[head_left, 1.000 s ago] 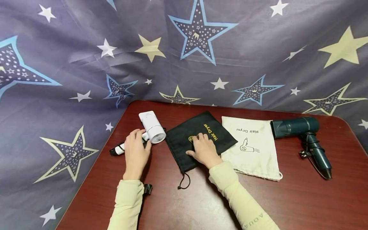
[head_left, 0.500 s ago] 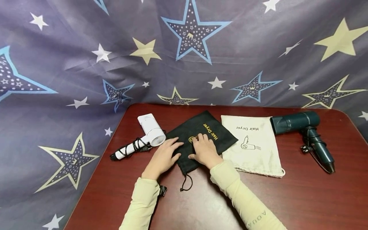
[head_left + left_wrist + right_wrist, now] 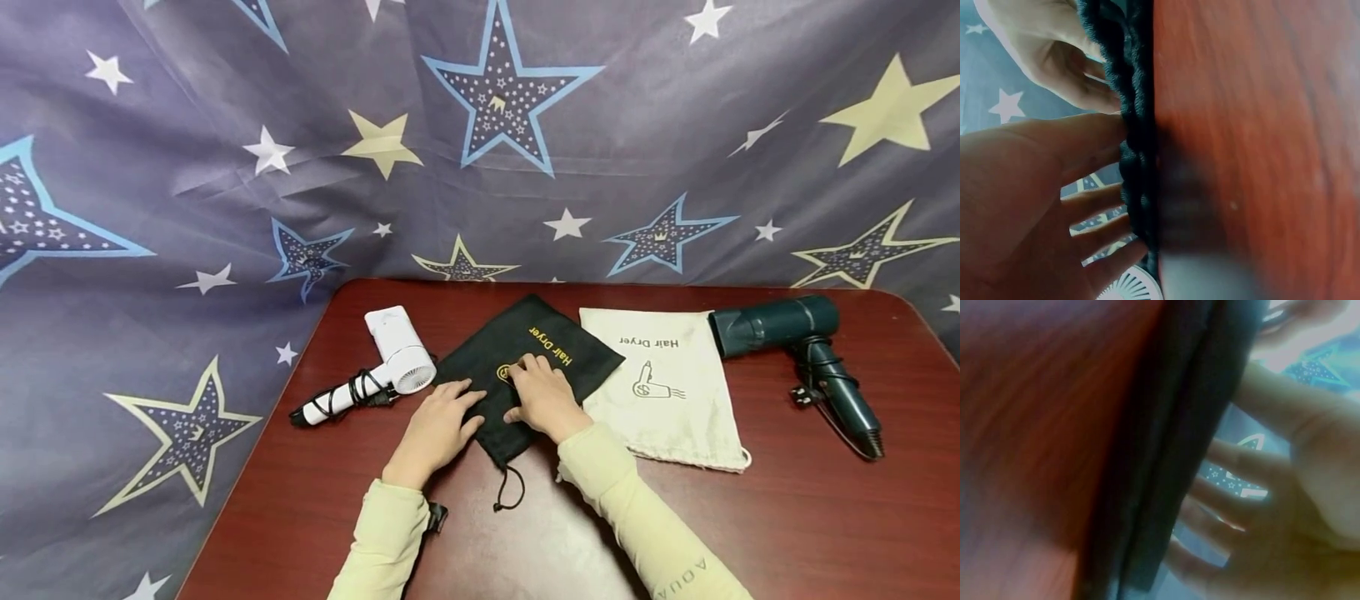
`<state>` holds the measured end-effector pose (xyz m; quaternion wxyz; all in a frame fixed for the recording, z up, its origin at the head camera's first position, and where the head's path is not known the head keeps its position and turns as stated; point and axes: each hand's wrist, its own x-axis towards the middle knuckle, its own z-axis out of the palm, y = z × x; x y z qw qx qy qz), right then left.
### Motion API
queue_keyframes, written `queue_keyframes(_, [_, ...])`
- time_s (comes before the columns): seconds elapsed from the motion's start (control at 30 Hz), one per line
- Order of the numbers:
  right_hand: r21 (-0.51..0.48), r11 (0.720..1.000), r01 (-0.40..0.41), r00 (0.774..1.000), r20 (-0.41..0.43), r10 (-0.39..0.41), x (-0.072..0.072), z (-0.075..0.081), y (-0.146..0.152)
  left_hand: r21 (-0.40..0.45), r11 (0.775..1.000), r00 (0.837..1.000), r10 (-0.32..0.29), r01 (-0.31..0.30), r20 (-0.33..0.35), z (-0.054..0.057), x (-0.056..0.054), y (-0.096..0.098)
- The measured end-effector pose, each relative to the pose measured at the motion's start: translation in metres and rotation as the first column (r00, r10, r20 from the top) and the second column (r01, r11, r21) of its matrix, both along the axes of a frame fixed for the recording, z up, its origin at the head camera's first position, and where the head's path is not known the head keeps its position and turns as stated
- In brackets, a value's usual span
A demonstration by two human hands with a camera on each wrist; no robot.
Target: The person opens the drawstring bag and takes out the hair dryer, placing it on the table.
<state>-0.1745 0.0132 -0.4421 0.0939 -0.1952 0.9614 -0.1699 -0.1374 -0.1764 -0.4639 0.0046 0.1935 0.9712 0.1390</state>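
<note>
A black drawstring hair dryer bag (image 3: 487, 333) with yellow lettering lies flat and slantwise on the table in the head view. My left hand (image 3: 437, 429) rests along its left lower edge, fingers spread over the cloth. On the bag's middle, beside the round yellow logo, my right hand (image 3: 547, 396) touches the fabric with its fingertips, fingers slightly bent. Seen from the left wrist, the fingertips (image 3: 1113, 215) meet the gathered, puckered edge of the bag (image 3: 1138, 125). In the right wrist view the fingers of the right hand (image 3: 1272, 506) reach over the bag's edge (image 3: 1179, 425).
Left of the bag lies a white hair dryer (image 3: 397, 346), its black cord wound round the handle. A cream hair dryer bag (image 3: 697, 400) lies close on the right, and a dark green hair dryer (image 3: 783, 325) beyond it. A star-patterned curtain (image 3: 637, 150) backs the table (image 3: 840, 517).
My left hand let go of the white hair dryer's handle and moved right onto the black bag. The bag's drawstring end has shifted slightly right. My right hand stays on the bag.
</note>
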Motion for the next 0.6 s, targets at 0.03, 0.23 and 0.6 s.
queue_keyframes(0.03, [-0.002, 1.000, -0.003, 1.000, 0.002, 0.003, -0.001, 0.000, 0.001, -0.009, 1.000, 1.000, 0.002, -0.002, 0.004, 0.001, 0.001, 0.001])
queue_keyframes(0.23, [0.004, 1.000, -0.016, 1.000, 0.011, 0.016, -0.007, 0.006, 0.007, -0.037, 0.999, 1.000, -0.009, 0.010, 0.027, 0.008, 0.000, 0.007])
queue_keyframes(0.6, [-0.034, 0.998, -0.048, 0.999, 0.019, 0.048, -0.004, 0.003, 0.009, 0.106, 0.994, 1.000, -0.022, 0.021, 0.013, 0.005, -0.014, -0.017])
